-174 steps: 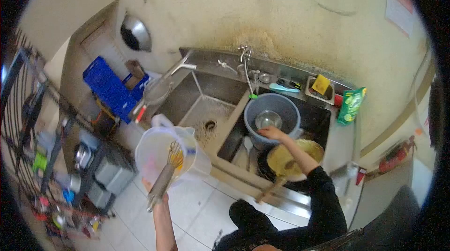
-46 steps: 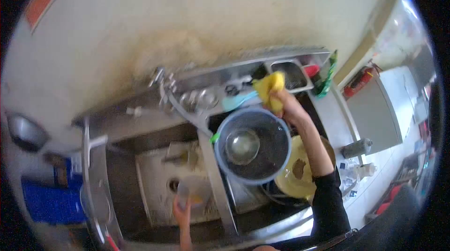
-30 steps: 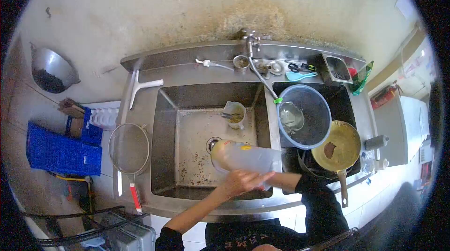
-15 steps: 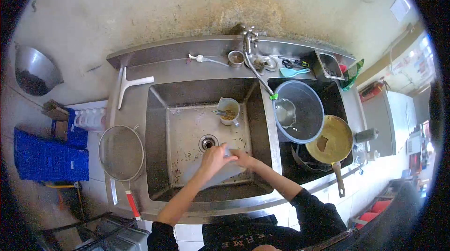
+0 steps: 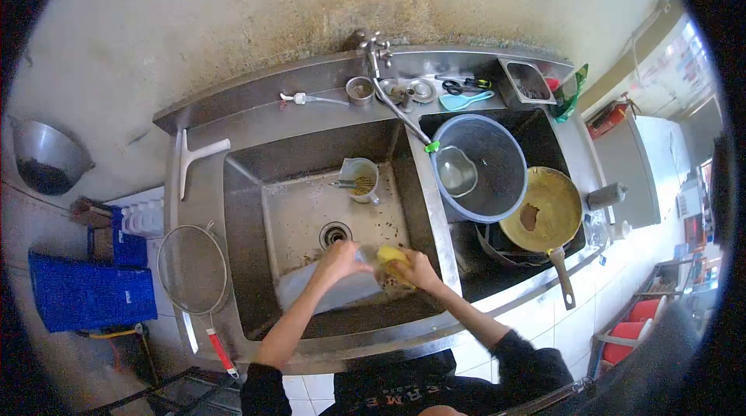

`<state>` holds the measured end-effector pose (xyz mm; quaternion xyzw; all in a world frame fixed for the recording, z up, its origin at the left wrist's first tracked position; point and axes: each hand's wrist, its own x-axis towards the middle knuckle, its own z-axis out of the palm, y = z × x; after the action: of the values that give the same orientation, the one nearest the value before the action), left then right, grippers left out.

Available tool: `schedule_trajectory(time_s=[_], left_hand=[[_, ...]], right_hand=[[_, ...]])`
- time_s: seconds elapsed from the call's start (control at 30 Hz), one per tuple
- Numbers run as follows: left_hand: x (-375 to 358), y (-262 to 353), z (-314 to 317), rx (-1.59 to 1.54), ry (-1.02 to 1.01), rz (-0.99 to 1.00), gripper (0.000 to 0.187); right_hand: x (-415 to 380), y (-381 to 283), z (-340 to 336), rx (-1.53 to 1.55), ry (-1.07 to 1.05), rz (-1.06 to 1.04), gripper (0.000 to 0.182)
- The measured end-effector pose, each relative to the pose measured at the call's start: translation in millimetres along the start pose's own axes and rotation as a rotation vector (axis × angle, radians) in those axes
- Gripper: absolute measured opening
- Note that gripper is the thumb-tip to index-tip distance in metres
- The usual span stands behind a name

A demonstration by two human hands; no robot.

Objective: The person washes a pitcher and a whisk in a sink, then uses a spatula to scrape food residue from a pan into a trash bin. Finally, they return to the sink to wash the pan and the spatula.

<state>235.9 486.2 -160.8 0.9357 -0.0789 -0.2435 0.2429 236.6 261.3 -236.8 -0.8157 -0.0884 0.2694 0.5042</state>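
Note:
Low in the left sink basin [image 5: 299, 183], my left hand [image 5: 339, 263] is closed on the edge of a translucent plastic piece, a container or lid [image 5: 353, 294]; its full shape is partly hidden by my hand and forearm. My right hand [image 5: 418, 270] grips a yellow sponge [image 5: 392, 253] just right of the plastic piece. Behind my hands, a clear measuring jug [image 5: 365, 175] with brownish contents and a utensil stands in the basin. The drain [image 5: 335, 235] lies just beyond my left hand, with food bits scattered around it.
A blue-rimmed tub [image 5: 501, 175] holding a clear bowl [image 5: 455, 172] and a dirty frying pan [image 5: 550, 221] occupy the right basin. The faucet [image 5: 378, 54] rises at the back. A strainer [image 5: 193, 270] and a white squeegee [image 5: 203, 153] lie on the left ledge.
My hands have moved apart, and the yellow sponge now shows in my right hand. The plastic piece has shifted slightly left. The camera view has turned a little.

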Motion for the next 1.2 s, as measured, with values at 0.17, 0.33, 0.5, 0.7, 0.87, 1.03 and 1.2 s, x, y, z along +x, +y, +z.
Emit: schedule_trajectory(time_s=[0.17,0.33,0.5,0.7,0.87,1.03,1.2], left_hand=[[-68,95,-37,-0.260,0.421,0.488,0.067],[-64,112,6,0.183,0.840,0.759,0.061],[-56,40,14,-0.073,0.893,0.619,0.062],[-69,79,28,-0.008,0.787,0.769,0.062],[-57,21,21,-0.130,0.937,0.461,0.066],[-55,73,19,-0.203,0.877,0.602,0.064],[-59,75,38,0.011,0.894,0.649,0.063]], right_hand=[[14,-106,10,-0.558,-0.363,-1.120,0.029],[18,-125,39,-0.690,-0.588,-0.904,0.028],[-14,-121,-15,-0.166,-0.660,-0.382,0.027],[-21,-102,30,0.547,-0.363,0.115,0.027],[3,-101,-8,0.238,-0.577,0.443,0.027],[-13,-109,19,0.684,-0.364,0.225,0.031],[-5,-114,20,1.055,-0.207,0.396,0.035]])
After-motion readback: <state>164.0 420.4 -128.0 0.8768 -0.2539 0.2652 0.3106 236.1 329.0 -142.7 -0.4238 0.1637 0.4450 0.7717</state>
